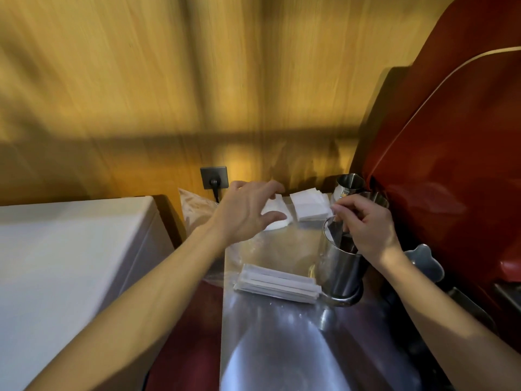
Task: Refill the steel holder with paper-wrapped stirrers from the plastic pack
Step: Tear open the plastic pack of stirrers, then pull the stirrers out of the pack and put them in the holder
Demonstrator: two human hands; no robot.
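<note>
A round steel holder [339, 273] stands upright on the counter at the right. My right hand [366, 224] hovers over its mouth, fingers pinched on something dark and thin that dips into the holder; blur hides what it is. To the left of the holder lies a clear plastic pack [262, 249] with a bundle of white paper-wrapped stirrers [277, 283] at its near end. My left hand [248, 210] is spread open above the pack's far end, over a stack of white napkins, holding nothing.
White napkin stacks [310, 206] sit by the wooden wall. More steel cups [348, 184] stand behind the holder. A red machine [451, 165] fills the right side. A wall socket [214, 177] with a plug is behind. A white cabinet top [70, 249] lies left.
</note>
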